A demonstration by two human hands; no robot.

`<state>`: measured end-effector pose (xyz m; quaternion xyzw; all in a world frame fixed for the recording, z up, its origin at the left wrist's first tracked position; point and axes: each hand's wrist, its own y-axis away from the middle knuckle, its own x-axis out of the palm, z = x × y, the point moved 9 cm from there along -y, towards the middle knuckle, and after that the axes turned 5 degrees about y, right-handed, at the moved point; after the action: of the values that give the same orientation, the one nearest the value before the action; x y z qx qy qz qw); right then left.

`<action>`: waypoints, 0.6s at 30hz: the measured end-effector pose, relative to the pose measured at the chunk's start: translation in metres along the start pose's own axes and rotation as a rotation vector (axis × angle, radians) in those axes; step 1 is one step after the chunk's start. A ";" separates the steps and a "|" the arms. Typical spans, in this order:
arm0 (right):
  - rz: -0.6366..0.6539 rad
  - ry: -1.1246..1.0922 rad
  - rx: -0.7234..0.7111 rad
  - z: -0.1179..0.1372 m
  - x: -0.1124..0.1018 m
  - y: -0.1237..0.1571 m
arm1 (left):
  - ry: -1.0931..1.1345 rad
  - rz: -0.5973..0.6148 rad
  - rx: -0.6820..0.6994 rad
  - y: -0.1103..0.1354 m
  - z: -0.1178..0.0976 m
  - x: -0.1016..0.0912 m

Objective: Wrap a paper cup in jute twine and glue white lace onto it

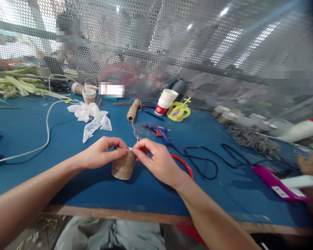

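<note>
A small cup wrapped in brown twine [123, 166] is held just above the blue table [28, 139]. My left hand [100, 152] grips its left side with curled fingers. My right hand [156, 159] pinches the twine strand at the cup's rim. The strand runs back to a twine spool [133, 110] lying further up the table. A blue glue gun [160, 132] lies just behind my right hand, and a red hoop [184, 164] shows under my right wrist.
White lace scraps [92, 118], a white cable [47, 135], a stack of paper cups [165, 100], a yellow crown [179, 111], black cables [206, 163] and a magenta tool [276, 182] lie about. Green leaves [13, 85] at far left. A mesh screen [172, 41] stands behind. Another person's hand [311, 163] at right.
</note>
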<state>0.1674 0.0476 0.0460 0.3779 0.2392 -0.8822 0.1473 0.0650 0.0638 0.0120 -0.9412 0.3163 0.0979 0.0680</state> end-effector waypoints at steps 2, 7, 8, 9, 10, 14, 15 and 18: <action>-0.002 0.011 -0.007 0.001 0.000 0.000 | -0.010 -0.005 -0.004 0.000 0.001 -0.001; -0.008 0.064 -0.067 0.007 -0.002 0.001 | -0.025 -0.017 -0.004 0.001 -0.001 -0.003; -0.010 0.076 -0.080 0.008 -0.002 0.001 | -0.022 -0.019 0.000 0.001 -0.001 -0.004; -0.010 0.086 -0.090 0.009 -0.002 0.001 | -0.018 -0.018 0.005 0.001 -0.001 -0.004; -0.011 0.094 -0.096 0.009 -0.002 0.001 | -0.013 -0.017 0.011 0.001 -0.002 -0.004; -0.012 0.109 -0.103 0.011 -0.003 0.001 | 0.018 -0.006 0.015 0.001 -0.001 -0.003; -0.011 0.113 -0.106 0.012 -0.003 0.002 | 0.022 -0.006 0.015 0.001 -0.001 -0.003; -0.016 0.112 -0.115 0.014 -0.003 0.001 | 0.032 0.000 0.025 0.002 -0.002 -0.003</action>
<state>0.1623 0.0394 0.0562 0.4157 0.3004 -0.8456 0.1483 0.0623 0.0635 0.0148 -0.9416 0.3187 0.0787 0.0747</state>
